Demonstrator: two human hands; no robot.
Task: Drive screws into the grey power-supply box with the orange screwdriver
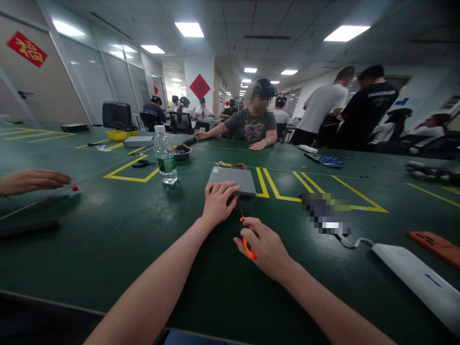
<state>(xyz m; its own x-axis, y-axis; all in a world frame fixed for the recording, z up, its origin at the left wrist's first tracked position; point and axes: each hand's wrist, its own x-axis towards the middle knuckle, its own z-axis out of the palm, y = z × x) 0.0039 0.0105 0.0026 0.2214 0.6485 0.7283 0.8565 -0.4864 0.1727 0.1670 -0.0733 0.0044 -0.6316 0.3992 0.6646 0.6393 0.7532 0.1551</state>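
A grey metal computer power supply (235, 178) lies on the green table in front of me, its bundle of coloured wires at the far side. My left hand (218, 200) grips its near left part, fingers bent over the top and the thumb by the front face. Just right of that, my right hand (264, 244) is closed round an orange and black screwdriver (247, 247). The thin shaft points away from me, its tip close to the near face of the power supply; whether it touches cannot be made out.
A water bottle (166, 160) and a metal bowl (182, 152) stand to the left. Another person's hand (36, 181) rests at the far left. To the right lie a blurred phone (325, 213), a white power bank (413, 273) and an orange phone (434, 247). A person sits opposite.
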